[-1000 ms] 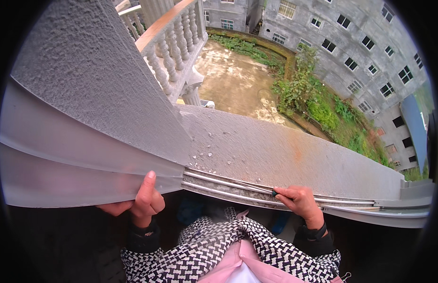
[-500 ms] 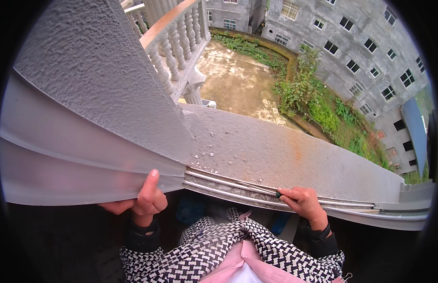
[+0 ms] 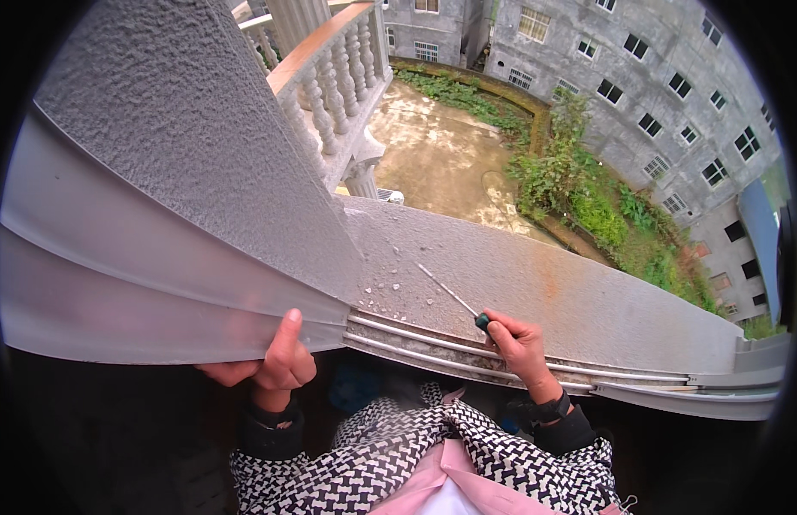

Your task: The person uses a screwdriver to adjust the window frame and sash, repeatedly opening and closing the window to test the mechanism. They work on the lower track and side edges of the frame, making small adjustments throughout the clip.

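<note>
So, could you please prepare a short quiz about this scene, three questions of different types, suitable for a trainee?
1. Multiple choice: what does the right hand hold? A) a brush; B) a green-handled tool; C) a cloth.
2. True or false: the tool lies inside the window track.
3. Short answer: what is scattered on the sill, near the rough grey wall?

Key:
1. B.
2. False; it points out over the sill.
3. Small pale crumbs.
</note>
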`<action>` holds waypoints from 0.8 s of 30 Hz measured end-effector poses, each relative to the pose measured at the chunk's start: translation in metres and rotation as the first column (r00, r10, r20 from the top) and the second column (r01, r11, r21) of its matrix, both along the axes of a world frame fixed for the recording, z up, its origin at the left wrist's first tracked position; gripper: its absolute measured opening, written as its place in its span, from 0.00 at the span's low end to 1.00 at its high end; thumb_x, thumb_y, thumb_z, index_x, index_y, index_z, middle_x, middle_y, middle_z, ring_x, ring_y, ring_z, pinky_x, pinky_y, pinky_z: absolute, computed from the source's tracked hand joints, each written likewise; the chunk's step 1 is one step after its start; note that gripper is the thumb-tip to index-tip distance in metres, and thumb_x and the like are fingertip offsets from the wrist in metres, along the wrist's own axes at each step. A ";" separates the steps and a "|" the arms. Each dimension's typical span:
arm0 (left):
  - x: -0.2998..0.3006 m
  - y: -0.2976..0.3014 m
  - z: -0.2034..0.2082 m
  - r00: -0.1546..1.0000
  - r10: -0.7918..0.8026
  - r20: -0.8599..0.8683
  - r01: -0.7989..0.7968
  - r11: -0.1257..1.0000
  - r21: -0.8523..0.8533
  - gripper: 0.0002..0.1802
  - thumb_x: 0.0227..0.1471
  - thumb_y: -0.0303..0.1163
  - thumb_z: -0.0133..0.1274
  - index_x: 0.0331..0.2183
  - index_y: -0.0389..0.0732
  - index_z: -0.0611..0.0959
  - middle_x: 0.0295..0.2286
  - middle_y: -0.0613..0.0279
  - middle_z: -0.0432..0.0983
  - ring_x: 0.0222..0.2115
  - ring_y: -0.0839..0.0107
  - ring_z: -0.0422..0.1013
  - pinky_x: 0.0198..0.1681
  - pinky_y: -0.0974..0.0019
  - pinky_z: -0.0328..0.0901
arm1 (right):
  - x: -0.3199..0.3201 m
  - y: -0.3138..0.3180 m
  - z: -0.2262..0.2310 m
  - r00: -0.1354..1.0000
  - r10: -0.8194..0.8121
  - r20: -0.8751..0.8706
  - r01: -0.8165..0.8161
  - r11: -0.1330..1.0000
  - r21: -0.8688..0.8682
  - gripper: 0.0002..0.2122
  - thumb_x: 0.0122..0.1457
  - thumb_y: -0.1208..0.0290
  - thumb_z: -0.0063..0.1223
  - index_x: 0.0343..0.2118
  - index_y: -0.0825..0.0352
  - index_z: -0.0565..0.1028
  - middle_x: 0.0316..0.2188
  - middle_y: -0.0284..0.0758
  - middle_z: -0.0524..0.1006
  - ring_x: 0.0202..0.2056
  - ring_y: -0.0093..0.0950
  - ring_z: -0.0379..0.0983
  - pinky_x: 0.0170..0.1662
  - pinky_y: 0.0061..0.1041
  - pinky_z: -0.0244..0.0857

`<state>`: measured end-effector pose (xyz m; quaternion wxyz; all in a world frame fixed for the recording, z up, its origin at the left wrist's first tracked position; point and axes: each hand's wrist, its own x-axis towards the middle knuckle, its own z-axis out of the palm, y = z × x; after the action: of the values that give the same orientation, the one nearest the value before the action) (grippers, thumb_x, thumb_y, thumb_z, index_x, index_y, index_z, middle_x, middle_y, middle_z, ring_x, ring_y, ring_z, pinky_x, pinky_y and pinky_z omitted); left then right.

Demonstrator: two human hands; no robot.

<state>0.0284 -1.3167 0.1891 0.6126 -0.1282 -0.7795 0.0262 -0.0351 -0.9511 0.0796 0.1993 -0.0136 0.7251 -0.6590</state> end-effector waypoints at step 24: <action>0.012 -0.002 0.014 0.984 0.085 0.159 -0.074 0.995 -0.069 0.17 0.55 0.28 0.42 0.41 0.48 0.84 0.65 0.33 0.38 0.65 0.29 0.46 0.62 0.22 0.51 | 0.002 -0.016 -0.001 0.995 0.097 0.015 -0.096 0.993 -0.072 0.13 0.66 0.71 0.59 0.52 0.68 0.82 0.28 0.24 0.81 0.28 0.13 0.72 0.32 0.17 0.68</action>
<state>0.0405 -1.3184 0.2026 0.5416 -0.1180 -0.8298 0.0648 -0.0335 -0.9671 0.0788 0.2370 -0.0498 0.6977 -0.6742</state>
